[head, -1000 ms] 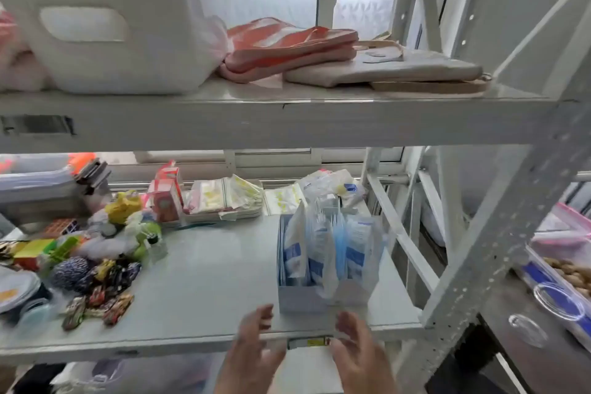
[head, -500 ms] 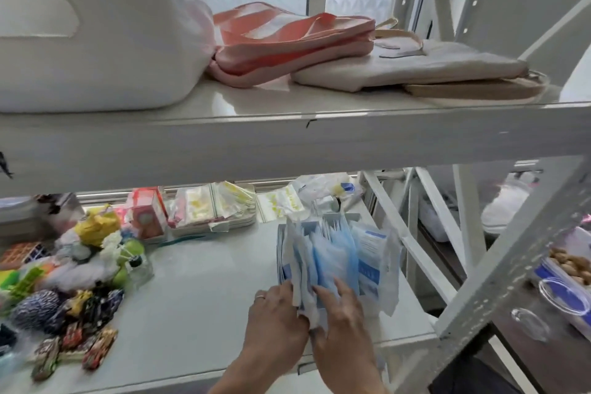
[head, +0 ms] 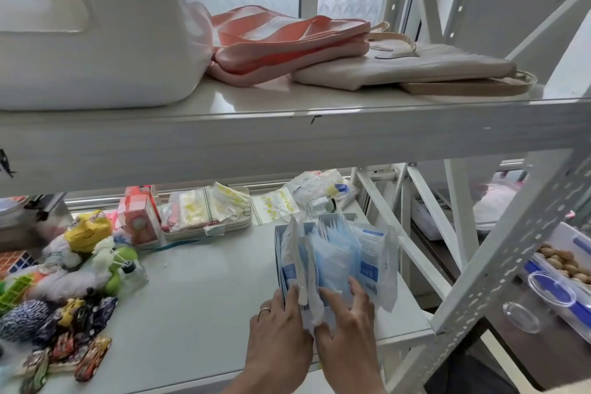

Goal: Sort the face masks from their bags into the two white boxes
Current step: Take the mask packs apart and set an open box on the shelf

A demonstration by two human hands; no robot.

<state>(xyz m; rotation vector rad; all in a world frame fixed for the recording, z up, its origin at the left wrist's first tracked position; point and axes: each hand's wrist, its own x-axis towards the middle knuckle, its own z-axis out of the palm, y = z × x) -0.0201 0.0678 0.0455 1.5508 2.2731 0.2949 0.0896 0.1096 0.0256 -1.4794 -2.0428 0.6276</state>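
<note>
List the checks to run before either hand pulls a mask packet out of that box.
1. The left hand is on the mask packets: ok, its fingers touch the ones at the left.
2. The right hand is on them too: ok, its fingers spread over the blue ones.
3. One single packet is picked out: cannot tell, many overlap where the fingers lie.
4. All stand inside the white box: not ok, the rightmost packet leans out to the right.
5. There is bare shelf to set things on: ok, left of the box.
</note>
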